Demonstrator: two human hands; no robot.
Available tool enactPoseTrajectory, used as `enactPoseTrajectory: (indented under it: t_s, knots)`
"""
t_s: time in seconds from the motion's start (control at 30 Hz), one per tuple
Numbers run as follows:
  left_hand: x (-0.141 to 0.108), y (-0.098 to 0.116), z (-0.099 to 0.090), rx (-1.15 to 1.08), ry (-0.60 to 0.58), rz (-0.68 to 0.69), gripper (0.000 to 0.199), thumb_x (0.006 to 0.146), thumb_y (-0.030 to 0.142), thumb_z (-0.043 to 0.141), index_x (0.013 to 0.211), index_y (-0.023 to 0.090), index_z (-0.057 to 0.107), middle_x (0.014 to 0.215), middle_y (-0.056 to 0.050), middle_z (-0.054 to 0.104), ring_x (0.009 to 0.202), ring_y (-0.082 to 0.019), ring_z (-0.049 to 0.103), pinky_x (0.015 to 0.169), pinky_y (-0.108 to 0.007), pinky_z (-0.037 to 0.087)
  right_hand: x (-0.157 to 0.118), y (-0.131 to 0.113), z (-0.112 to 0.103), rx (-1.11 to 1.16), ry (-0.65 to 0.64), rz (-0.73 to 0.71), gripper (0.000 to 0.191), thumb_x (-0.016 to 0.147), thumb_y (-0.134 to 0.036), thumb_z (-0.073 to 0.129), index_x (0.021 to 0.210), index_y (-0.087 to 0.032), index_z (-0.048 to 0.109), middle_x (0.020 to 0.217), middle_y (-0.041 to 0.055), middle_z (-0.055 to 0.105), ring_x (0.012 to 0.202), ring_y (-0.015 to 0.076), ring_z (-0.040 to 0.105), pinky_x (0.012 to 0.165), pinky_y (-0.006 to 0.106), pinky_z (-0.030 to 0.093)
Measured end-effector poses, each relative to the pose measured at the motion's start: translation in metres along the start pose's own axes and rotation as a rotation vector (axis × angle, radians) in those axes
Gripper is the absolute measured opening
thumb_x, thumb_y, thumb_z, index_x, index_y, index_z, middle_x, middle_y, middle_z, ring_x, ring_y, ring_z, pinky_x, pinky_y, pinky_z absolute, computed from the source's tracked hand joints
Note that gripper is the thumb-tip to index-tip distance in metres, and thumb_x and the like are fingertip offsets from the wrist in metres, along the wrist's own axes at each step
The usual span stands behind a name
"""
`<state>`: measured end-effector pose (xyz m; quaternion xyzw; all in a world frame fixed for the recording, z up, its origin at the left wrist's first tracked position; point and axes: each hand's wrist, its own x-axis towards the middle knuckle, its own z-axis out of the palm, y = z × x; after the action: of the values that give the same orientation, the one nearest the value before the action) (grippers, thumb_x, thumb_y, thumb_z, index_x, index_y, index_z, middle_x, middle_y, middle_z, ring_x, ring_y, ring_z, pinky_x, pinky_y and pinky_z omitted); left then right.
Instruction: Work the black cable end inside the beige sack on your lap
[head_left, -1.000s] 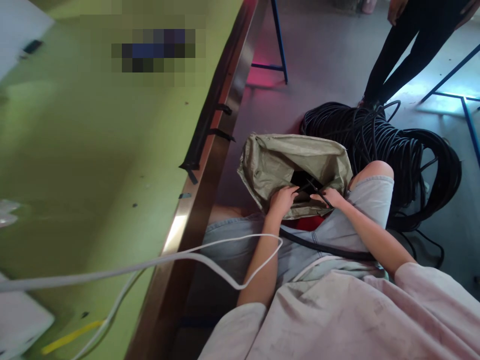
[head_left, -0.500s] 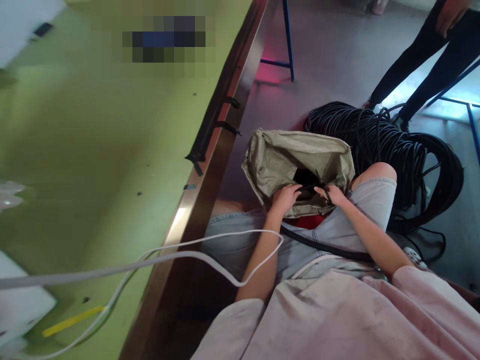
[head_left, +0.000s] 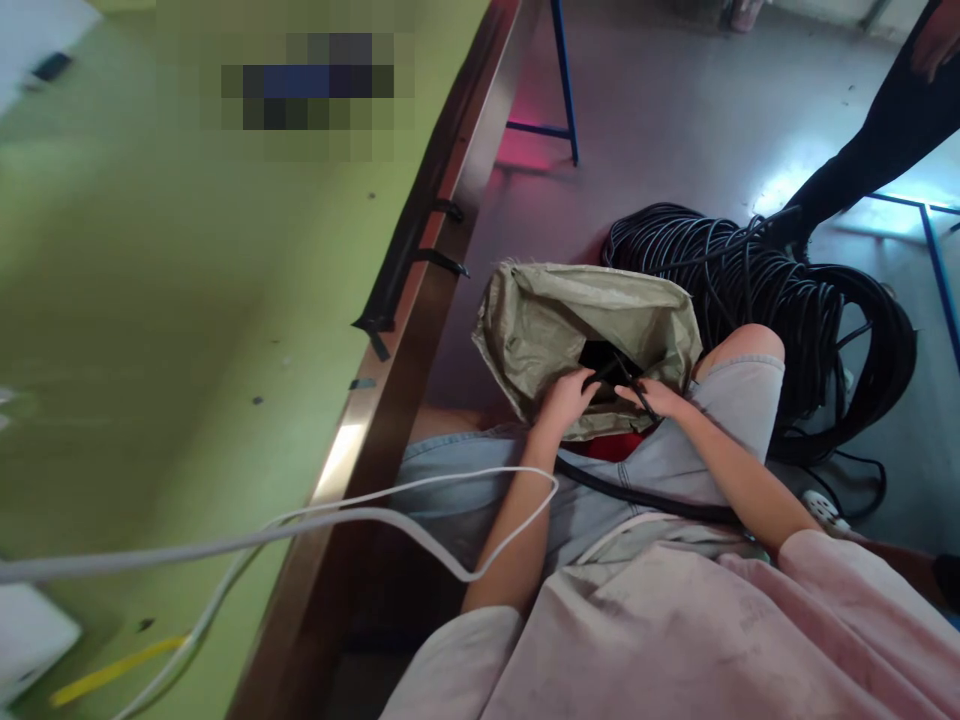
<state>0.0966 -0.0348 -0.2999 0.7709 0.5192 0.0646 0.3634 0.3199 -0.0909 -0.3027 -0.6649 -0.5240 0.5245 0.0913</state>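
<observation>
Table [head_left: 187,330]: right edge is faced by the sack; sack rim could be scraped or caught there if swung left.
Cable pile [head_left: 735,270]: heaped on the floor behind and right of the sack; a standing person's leg [head_left: 855,150] is seen just beside it, contact can't be told. Loose turns could be snagged by a step, coils dragged.
Sack [head_left: 517,330]: off the table's right edge, held at the knees, mouth open and tilted toward the body. Could be tipped or slid off if a knee is shifted; rim could be folded in by the wrists.
Thick black cable [head_left: 637,494]: laid across the lap, below the sack. Sack could be pulled askew if it is hooked by a forearm.
White cable [head_left: 375,513]: run off the table's right edge, looped across the left forearm. Could be yanked if that arm is lifted.
Left hand [head_left: 564,402]: at the sack's near rim; fingers partly hidden, grip can't be told.
Right hand [head_left: 663,398]: fingers closed, apparently, on the thin black cable.
Thin black cable [head_left: 641,396]: at the sack mouth, near rim. Could be dropped inside or kinked if pinched unevenly.
</observation>
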Motion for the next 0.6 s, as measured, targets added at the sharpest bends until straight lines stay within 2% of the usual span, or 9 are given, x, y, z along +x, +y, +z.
enactPoseTrajectory:
  t_s: [0.1, 0.17, 0.27, 0.33, 0.47, 0.6]
  knots:
    - [-0.001, -0.001, 0.0, -0.006, -0.015, 0.027, 0.036, 0.099, 0.031, 0.055, 0.129, 0.019, 0.071, 0.129, -0.013, 0.074, 0.117, -0.026, 0.07, 0.106, -0.034, 0.052, -0.005, -0.006, -0.002, -0.034, -0.012, -0.019, 0.065, 0.087, -0.08, 0.063, 0.085, -0.016, 0.073, 0.077, 0.0039, 0.069, 0.08, 0.0192, 0.067, 0.067, 0.023, 0.048]
    - [0.001, -0.009, 0.003, 0.01, 0.014, 0.002, 0.038, 0.096, 0.035, 0.052, 0.125, 0.021, 0.072, 0.126, -0.013, 0.075, 0.114, -0.027, 0.072, 0.103, -0.036, 0.054, -0.007, -0.01, -0.004, -0.098, -0.043, -0.009, 0.064, 0.087, -0.08, 0.064, 0.088, -0.017, 0.074, 0.083, 0.0043, 0.072, 0.082, 0.0198, 0.068, 0.065, 0.023, 0.048]
    - [0.014, -0.028, 0.012, 0.011, 0.049, -0.011, 0.045, 0.092, 0.047, 0.048, 0.12, 0.022, 0.073, 0.12, -0.013, 0.077, 0.109, -0.033, 0.074, 0.099, -0.042, 0.057, -0.002, -0.011, -0.007, -0.182, -0.086, 0.032, 0.07, 0.083, -0.086, 0.062, 0.077, -0.017, 0.071, 0.076, 0.0049, 0.071, 0.077, 0.0215, 0.069, 0.059, 0.024, 0.048]
    - [0.023, -0.038, 0.019, -0.013, 0.022, 0.01, 0.047, 0.086, 0.052, 0.049, 0.111, 0.023, 0.076, 0.115, -0.012, 0.079, 0.104, -0.035, 0.075, 0.096, -0.043, 0.058, 0.001, -0.01, -0.009, -0.189, -0.08, 0.029, 0.071, 0.08, -0.088, 0.063, 0.072, -0.018, 0.069, 0.073, 0.0039, 0.07, 0.076, 0.022, 0.069, 0.058, 0.024, 0.048]
    - [0.024, -0.043, 0.021, -0.056, -0.041, 0.03, 0.044, 0.076, 0.059, 0.055, 0.098, 0.028, 0.078, 0.109, -0.007, 0.081, 0.103, -0.034, 0.075, 0.092, -0.04, 0.06, -0.003, -0.01, -0.005, -0.211, -0.036, 0.03, 0.068, 0.078, -0.087, 0.065, 0.065, -0.021, 0.065, 0.064, 0.0016, 0.066, 0.072, 0.0213, 0.069, 0.055, 0.023, 0.044]
    - [0.022, -0.045, 0.019, 0.018, 0.039, 0.074, 0.048, 0.08, 0.058, 0.053, 0.102, 0.026, 0.081, 0.109, -0.007, 0.081, 0.103, -0.032, 0.076, 0.089, -0.036, 0.061, -0.008, -0.011, -0.002, -0.219, 0.03, 0.074, 0.067, 0.081, -0.085, 0.067, 0.064, -0.02, 0.067, 0.062, 0.0017, 0.066, 0.073, 0.02, 0.069, 0.056, 0.022, 0.04]
